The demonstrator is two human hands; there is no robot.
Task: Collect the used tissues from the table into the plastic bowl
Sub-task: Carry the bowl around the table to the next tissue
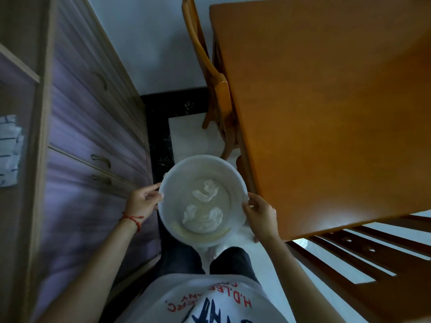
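Observation:
I hold a white plastic bowl (177,173) in front of my body, above the floor and left of the table. My left hand (142,201) grips its left rim and my right hand (261,214) grips its right rim. Inside the bowl lie crumpled white tissues (203,217), a smaller wad (206,191) towards the far side and a larger clump nearer me. The orange wooden table (326,113) fills the right side; the part of its top in view carries no tissue.
A purple cabinet with drawers and metal handles (93,136) runs along the left, close to my left arm. A wooden chair (214,89) stands at the table's far left edge. Another dark wooden chair (373,264) is at lower right. White floor tiles lie below.

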